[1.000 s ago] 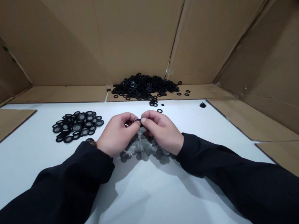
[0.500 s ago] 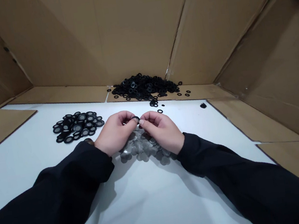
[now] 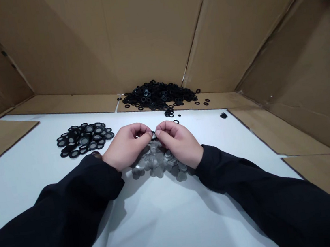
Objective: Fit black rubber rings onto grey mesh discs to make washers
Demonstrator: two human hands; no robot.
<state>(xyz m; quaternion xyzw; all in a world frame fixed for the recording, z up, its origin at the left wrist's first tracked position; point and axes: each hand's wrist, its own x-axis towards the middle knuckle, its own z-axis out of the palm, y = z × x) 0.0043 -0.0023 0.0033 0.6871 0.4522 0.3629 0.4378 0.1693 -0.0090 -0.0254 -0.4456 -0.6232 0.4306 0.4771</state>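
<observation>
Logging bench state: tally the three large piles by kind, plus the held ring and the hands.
Pile of black rings: 1
Pile of grey discs: 1
Pile of grey-centred black rings: 1
Held black ring: 1
Hands (left hand, right hand): 2
Total: 6

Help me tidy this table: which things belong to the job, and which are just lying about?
Likely in the job:
black ring between left hand and right hand
grey discs beneath
ring heap at back
grey-centred rings at left

Likely just lying about:
black clump at right
cardboard
</observation>
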